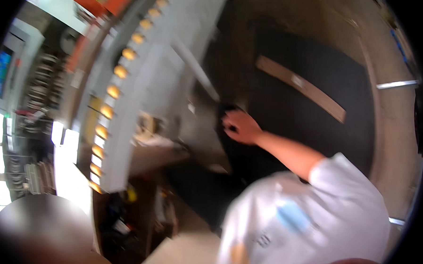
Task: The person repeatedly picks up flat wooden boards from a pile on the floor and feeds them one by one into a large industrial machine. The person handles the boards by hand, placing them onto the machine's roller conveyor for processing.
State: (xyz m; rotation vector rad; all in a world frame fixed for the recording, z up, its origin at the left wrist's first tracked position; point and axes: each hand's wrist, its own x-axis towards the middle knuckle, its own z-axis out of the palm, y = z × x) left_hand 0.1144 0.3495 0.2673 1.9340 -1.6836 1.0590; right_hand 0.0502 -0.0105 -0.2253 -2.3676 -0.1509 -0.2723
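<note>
My right hand (242, 127) reaches out over the dark floor beside the machine, arm bent in a white short sleeve. Its fingers are curled in, with a dark gap between them. Something black (227, 108) sits right at the fingertips; blur hides what it is and how firmly it is gripped. Just beyond it ends a thin pale grey bar (195, 69), slanting up and left across the machine's grey side. Whether the bar touches the hand I cannot tell. My left hand is out of the picture.
A long machine bed (139, 92) with a row of yellow rollers (120, 71) runs along the left. A brown board (301, 86) lies on a dark mat (346, 79) at right. Another person (46, 238) is close at lower left. A control screen (2, 70) stands far left.
</note>
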